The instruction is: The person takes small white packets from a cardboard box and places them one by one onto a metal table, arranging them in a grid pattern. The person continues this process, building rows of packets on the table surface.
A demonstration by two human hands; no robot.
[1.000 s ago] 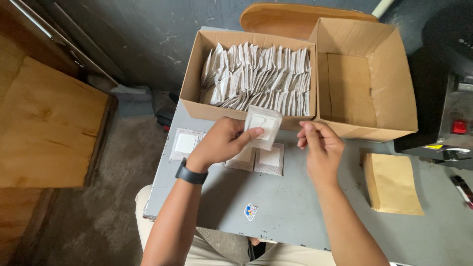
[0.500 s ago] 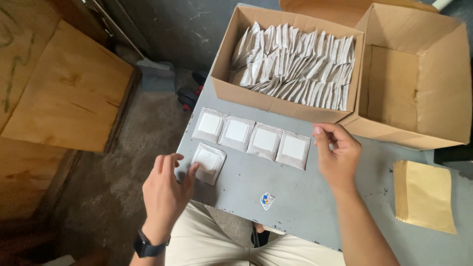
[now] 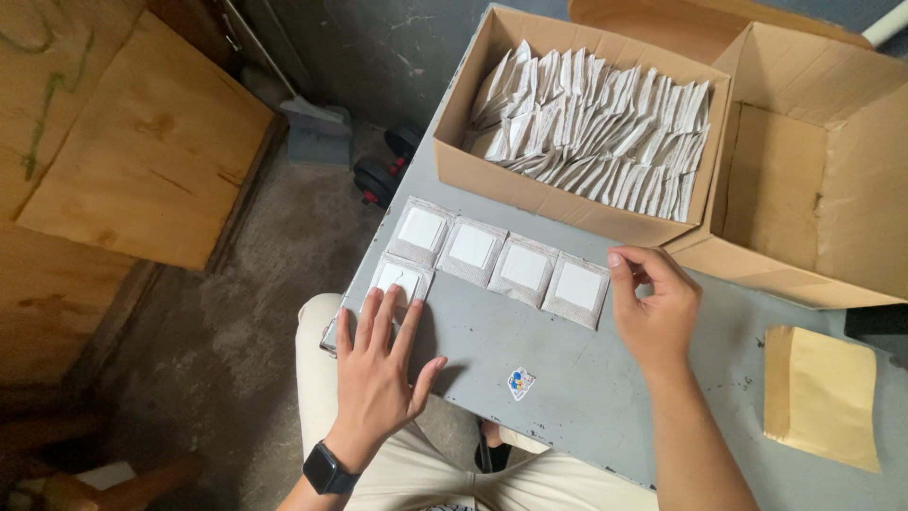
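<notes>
Sachets being laid out on grey table (image 3: 605, 378): full cardboard box (image 3: 567, 194) of them at the back, empty box (image 3: 804, 189) to its right, brown envelope (image 3: 823, 397) far right. Row of four sachets (image 3: 501, 263) flat along box front; fifth sachet (image 3: 399, 280) starts a second row at the table's left edge. Left hand (image 3: 378, 369) open, fingers flat, pressing that fifth one down. Right hand (image 3: 654, 308) loosely curled, holding nothing, just beside the row's right end. Step looks like place-and-flatten; next move likely needs a fresh sachet from the full box.
</notes>
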